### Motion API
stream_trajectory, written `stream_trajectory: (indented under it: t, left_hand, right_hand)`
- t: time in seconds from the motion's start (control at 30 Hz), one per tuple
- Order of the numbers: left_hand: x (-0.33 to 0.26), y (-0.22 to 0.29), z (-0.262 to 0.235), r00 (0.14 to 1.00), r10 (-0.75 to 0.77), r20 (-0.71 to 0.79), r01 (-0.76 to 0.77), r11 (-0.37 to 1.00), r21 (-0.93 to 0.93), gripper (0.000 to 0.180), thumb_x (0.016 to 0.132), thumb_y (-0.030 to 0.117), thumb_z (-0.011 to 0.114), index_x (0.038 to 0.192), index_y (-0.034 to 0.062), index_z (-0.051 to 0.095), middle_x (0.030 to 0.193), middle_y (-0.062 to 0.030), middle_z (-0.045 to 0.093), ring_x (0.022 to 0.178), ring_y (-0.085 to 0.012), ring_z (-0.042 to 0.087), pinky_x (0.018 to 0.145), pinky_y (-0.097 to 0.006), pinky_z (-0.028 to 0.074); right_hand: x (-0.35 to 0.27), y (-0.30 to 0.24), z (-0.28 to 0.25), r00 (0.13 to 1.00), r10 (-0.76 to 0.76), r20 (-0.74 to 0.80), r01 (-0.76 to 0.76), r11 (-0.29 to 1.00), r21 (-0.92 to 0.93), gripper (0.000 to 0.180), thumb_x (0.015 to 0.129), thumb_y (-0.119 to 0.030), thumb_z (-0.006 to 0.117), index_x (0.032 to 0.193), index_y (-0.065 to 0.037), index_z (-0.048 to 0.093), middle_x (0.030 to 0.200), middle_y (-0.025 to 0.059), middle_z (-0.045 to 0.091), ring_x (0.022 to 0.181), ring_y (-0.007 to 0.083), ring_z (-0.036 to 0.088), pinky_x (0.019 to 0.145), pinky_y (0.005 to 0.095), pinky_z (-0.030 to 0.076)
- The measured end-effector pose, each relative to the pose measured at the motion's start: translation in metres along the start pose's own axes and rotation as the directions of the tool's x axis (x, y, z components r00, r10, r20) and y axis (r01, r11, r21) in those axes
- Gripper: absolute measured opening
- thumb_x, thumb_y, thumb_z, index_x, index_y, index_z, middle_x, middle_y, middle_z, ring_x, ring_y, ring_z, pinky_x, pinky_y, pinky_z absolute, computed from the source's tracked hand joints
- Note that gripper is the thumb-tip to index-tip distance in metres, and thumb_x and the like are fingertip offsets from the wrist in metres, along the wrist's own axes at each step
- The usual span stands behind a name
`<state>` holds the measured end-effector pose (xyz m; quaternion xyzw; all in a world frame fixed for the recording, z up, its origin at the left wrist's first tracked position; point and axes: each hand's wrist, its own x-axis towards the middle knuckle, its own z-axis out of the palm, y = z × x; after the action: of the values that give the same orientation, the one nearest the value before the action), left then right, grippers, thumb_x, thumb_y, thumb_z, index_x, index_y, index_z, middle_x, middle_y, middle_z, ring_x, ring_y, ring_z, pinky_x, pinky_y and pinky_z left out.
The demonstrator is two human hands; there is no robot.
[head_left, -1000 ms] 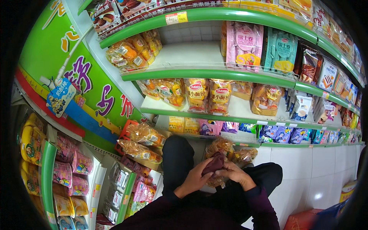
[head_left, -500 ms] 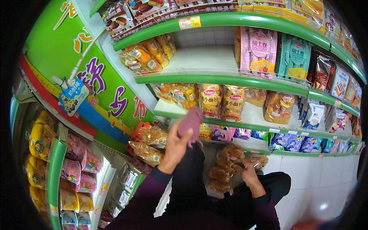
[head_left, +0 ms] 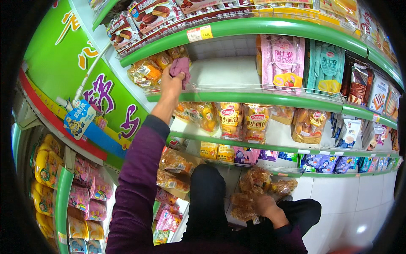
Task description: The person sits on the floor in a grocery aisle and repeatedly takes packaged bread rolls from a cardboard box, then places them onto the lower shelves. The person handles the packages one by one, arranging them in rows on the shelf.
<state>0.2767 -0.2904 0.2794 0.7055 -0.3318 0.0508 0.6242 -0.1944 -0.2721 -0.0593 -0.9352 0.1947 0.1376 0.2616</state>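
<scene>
My left hand [head_left: 171, 84] is raised to the second shelf and closed on a mauve cloth [head_left: 181, 70]. The cloth is bunched up just beside several clear bags of bread [head_left: 148, 72] at the shelf's left end. Low down by my right knee, my right hand [head_left: 267, 206] lies against see-through bags of brown bread [head_left: 255, 182] near the floor. Motion blurs its fingers, so their grip on the bags does not show. One more bread bag [head_left: 283, 186] lies to the right of these.
Green-edged shelves [head_left: 253, 98] curve across the front, with pink packs [head_left: 282, 59] and teal packs [head_left: 327, 63] on the right. Yellow bread bags [head_left: 230, 120] stand on the shelf below. A cardboard box [head_left: 195, 158] with bagged bread sits left of my knee. Cup goods [head_left: 80, 197] fill the left rack.
My left hand has carried the mauve cloth up and to the left, from in front of the lower shelf to the second shelf. My right hand has shifted slightly down and left at the bread bags.
</scene>
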Motion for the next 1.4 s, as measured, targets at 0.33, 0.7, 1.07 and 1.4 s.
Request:
stream_trajectory:
  t: [0.33, 0.7, 1.07, 1.4]
  left_hand:
    - [0.078, -0.022, 0.049, 0.851, -0.147, 0.503, -0.471, 0.209, 0.857, 0.050, 0.094, 0.036, 0.068, 0.136, 0.0085, 0.065, 0.126, -0.0199, 0.073, 0.119, -0.0419, 0.068, 0.101, -0.050, 0.054]
    - [0.145, -0.060, 0.116, 0.777, -0.381, 0.502, -0.519, 0.065, 0.852, 0.025, 0.093, 0.006, 0.061, 0.111, -0.0033, 0.076, 0.123, -0.0265, 0.072, 0.116, -0.0406, 0.071, 0.097, -0.045, 0.058]
    - [0.186, -0.100, 0.120, 0.728, -0.113, 0.677, -0.642, 0.235, 0.730, 0.050, 0.099, -0.001, 0.046, 0.148, 0.0061, 0.052, 0.149, -0.0264, 0.057, 0.135, -0.0441, 0.056, 0.109, -0.049, 0.049]
    - [0.142, -0.038, 0.228, 0.295, 0.045, 0.955, -0.837, 0.493, 0.235, 0.049, 0.111, 0.028, 0.044, 0.156, 0.0081, 0.045, 0.155, -0.0233, 0.052, 0.137, -0.0429, 0.054, 0.114, -0.048, 0.045]
  right_hand:
    - [0.028, -0.023, -0.021, 0.965, -0.261, -0.010, 0.261, 0.963, 0.068, 0.050, 0.094, -0.023, 0.067, 0.140, -0.007, 0.059, 0.119, 0.0240, 0.070, 0.096, 0.0421, 0.073, 0.083, 0.0520, 0.059]
    - [0.048, -0.031, -0.034, 0.914, -0.379, -0.147, 0.398, 0.907, 0.135, 0.045, 0.095, -0.018, 0.064, 0.134, 0.003, 0.060, 0.116, 0.0277, 0.070, 0.100, 0.0411, 0.073, 0.084, 0.0503, 0.060]
    - [0.047, 0.001, -0.003, 0.855, -0.392, -0.340, 0.422, 0.906, 0.018, 0.045, 0.093, -0.028, 0.063, 0.131, -0.005, 0.065, 0.124, 0.0191, 0.066, 0.118, 0.0390, 0.062, 0.107, 0.0507, 0.046]
    - [0.088, 0.014, -0.061, 0.807, -0.371, 0.460, 0.303, 0.928, 0.216, 0.045, 0.093, -0.026, 0.070, 0.126, 0.004, 0.063, 0.116, 0.0295, 0.068, 0.102, 0.0412, 0.072, 0.084, 0.0505, 0.060]
